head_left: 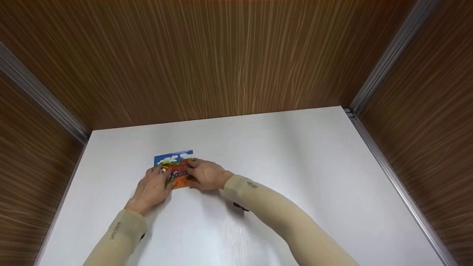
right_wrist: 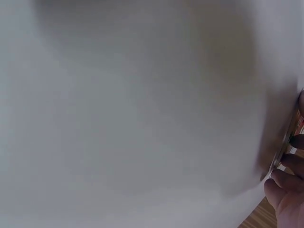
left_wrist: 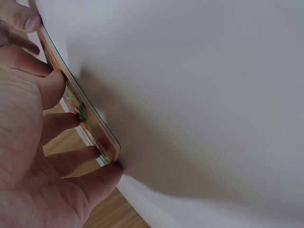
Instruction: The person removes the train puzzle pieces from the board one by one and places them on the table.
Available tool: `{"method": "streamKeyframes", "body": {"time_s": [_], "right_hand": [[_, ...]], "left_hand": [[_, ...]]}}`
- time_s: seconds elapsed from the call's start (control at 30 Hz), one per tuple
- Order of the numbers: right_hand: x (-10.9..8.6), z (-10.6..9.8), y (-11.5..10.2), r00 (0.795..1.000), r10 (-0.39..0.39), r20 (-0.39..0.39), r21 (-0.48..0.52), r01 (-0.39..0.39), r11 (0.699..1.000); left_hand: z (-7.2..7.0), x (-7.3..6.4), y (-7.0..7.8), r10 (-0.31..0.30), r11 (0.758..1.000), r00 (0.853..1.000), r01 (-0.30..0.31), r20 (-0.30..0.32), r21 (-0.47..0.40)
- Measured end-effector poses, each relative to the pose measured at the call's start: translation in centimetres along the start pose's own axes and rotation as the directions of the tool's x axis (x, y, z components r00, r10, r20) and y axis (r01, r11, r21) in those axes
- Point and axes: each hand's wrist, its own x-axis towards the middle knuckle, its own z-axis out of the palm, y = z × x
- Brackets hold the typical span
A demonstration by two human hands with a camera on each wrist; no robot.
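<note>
A thin, colourful picture board (head_left: 173, 158) lies on the white table, showing blue sky, white clouds and a red and orange scene. Its layered edge and rounded corner show in the left wrist view. My left hand (head_left: 151, 186) rests on its left side, fingertips (left_wrist: 97, 152) on the face and one at the corner. From the right, my right hand (head_left: 208, 174) touches the board, fingers over its printed face and thumb by the lower edge. Both hands cover parts of the picture. The right wrist view catches only the fingers (right_wrist: 287, 180) at its right edge.
The white tabletop (head_left: 277, 155) spreads around the board. Wood-patterned panels (head_left: 221, 59) stand at the back and on both sides, with metal rails (head_left: 391, 173) along the corners and edges. Pale sleeves (head_left: 273, 203) cover both forearms.
</note>
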Motion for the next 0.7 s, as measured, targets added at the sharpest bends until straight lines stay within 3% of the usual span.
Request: {"method": "streamKeyframes", "body": {"time_s": [0.27, 0.47, 0.7], "right_hand": [[-2.1, -0.2, 1.8, 0.999, -0.049, -0.022, -0.039, 0.048, 0.998], [-4.3, 0.0, 3.5, 0.997, -0.073, -0.025, 0.038, 0.074, 0.997], [-7.8, 0.4, 5.8, 0.993, -0.11, -0.048, 0.11, 0.115, 0.987]], "left_hand": [[0.6, 0.4, 2.6, 0.01, 1.0, 0.998, -0.01, 0.054, -0.015], [1.1, 0.8, 5.1, -0.002, 1.0, 0.997, 0.003, 0.082, -0.02], [1.7, 0.9, 8.1, 0.049, 0.998, 0.993, -0.045, 0.105, -0.035]]}}
